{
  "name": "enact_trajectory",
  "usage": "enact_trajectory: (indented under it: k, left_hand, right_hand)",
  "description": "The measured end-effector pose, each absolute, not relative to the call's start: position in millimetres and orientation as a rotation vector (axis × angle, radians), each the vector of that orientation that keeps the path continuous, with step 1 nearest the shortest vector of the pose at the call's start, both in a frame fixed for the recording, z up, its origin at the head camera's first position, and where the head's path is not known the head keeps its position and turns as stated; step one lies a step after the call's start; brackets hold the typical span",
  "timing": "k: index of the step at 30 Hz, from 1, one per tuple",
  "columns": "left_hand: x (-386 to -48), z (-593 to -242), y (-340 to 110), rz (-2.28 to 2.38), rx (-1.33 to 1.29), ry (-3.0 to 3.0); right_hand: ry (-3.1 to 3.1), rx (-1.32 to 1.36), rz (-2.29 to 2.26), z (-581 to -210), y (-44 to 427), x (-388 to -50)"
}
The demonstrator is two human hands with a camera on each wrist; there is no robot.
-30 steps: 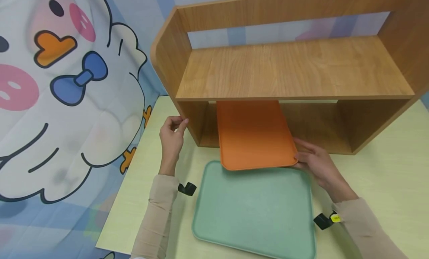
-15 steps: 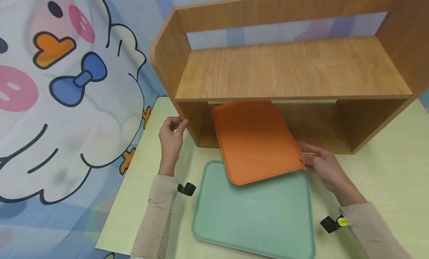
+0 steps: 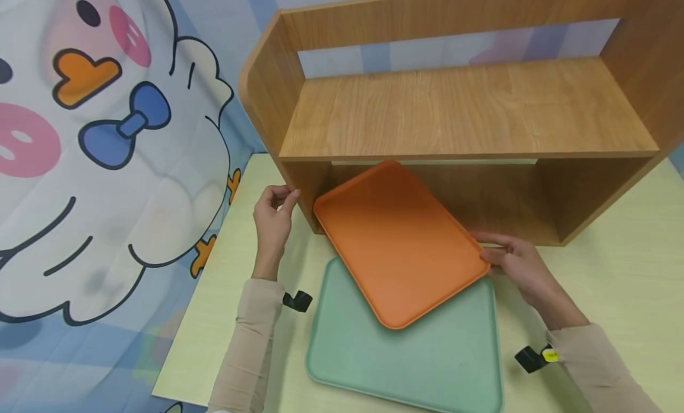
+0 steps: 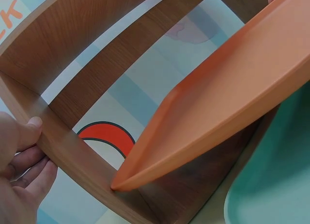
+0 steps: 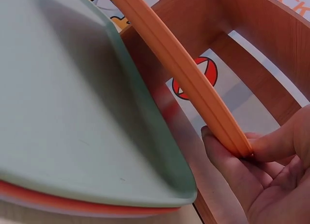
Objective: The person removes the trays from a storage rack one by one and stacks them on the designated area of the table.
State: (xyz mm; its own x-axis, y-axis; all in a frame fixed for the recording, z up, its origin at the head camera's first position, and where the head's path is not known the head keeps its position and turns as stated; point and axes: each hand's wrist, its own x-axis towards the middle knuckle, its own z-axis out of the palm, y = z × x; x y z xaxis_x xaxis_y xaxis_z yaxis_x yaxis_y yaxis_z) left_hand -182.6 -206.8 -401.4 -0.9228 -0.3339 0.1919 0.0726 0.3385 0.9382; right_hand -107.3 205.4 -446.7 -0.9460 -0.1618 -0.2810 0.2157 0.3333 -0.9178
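My right hand (image 3: 521, 270) pinches one corner of an orange tray (image 3: 401, 247), thumb on top and fingers beneath, as the right wrist view shows. The tray is raised and turned at an angle, its back corner at the mouth of the lower compartment. Its left corner is close to the left side panel in the left wrist view; whether they touch I cannot tell. A green tray (image 3: 417, 353) lies below and partly covered by it. My left hand (image 3: 275, 220) holds the front edge of the wooden shelf's left panel (image 4: 72, 161) between thumb and fingers.
The two-level wooden shelf (image 3: 470, 110) stands at the back of the pale table (image 3: 625, 270). Under the green tray, orange and pinkish rims (image 5: 87, 202) show in the right wrist view. A cartoon-print cloth (image 3: 176, 122) hangs at the left and behind.
The orange tray has come forward out of the lower compartment and turned, its front corner swinging toward the person over the green tray. My right hand has shifted slightly right; the left stays put.
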Motion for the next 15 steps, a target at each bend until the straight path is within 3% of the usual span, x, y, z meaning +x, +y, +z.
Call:
enact_trajectory:
  k: [15]
  left_hand:
    - [-183, -401, -207, -1.606, 0.227, -2.263]
  right_hand:
    - [2.309, 0.025, -1.603, -451, 218, -106]
